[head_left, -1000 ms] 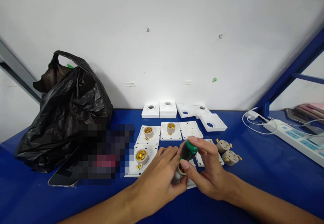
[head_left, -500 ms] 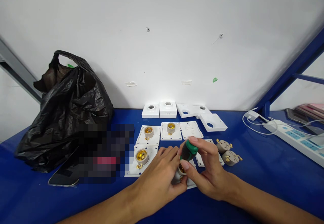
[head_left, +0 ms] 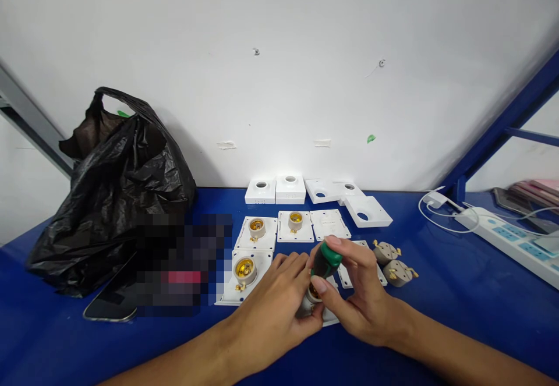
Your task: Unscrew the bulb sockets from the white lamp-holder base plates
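Note:
My right hand (head_left: 364, 296) is closed round the green and black handle of a screwdriver (head_left: 326, 259), which stands nearly upright over a lamp socket (head_left: 313, 294) on a white square base plate (head_left: 331, 314). My left hand (head_left: 283, 298) grips that socket and plate from the left side, its thumb near the front of the socket. The screwdriver's tip is hidden. Left of and behind my hands, several base plates carry brass-lined sockets, such as the near-left socket (head_left: 244, 270). Two loose sockets (head_left: 399, 272) lie on the right, beside a partly covered plate (head_left: 347, 277).
White covers with round holes (head_left: 290, 191) line the wall. A bare white plate (head_left: 329, 224) lies before them. On the left are a black plastic bag (head_left: 117, 199) and a phone (head_left: 109, 304); a power strip (head_left: 515, 243) with cables is on the right of the blue table (head_left: 437, 310).

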The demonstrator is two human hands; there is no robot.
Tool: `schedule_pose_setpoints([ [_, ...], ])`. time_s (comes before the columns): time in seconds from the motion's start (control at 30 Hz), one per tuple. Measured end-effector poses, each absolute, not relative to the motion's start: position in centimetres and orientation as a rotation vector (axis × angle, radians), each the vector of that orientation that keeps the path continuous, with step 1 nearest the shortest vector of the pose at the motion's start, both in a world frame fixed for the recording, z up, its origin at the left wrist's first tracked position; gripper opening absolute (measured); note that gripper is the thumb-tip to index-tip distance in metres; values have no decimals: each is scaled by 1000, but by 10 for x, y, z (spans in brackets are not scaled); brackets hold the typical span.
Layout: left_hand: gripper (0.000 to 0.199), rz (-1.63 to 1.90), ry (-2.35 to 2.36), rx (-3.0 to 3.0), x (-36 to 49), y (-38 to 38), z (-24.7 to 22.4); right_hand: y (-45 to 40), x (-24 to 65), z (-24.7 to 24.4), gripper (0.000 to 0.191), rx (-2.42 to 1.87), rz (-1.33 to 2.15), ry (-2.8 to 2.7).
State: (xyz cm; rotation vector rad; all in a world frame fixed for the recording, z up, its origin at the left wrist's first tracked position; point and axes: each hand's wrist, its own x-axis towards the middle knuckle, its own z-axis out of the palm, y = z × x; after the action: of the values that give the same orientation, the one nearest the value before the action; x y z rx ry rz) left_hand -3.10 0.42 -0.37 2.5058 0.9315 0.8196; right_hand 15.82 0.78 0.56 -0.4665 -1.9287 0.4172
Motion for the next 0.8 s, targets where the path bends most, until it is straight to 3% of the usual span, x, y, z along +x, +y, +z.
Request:
schedule_pose_setpoints([
  [0.8, 46, 805, 943, 2517, -32, 3, -2, 8, 159, 5, 70, -470, 398, -1937],
])
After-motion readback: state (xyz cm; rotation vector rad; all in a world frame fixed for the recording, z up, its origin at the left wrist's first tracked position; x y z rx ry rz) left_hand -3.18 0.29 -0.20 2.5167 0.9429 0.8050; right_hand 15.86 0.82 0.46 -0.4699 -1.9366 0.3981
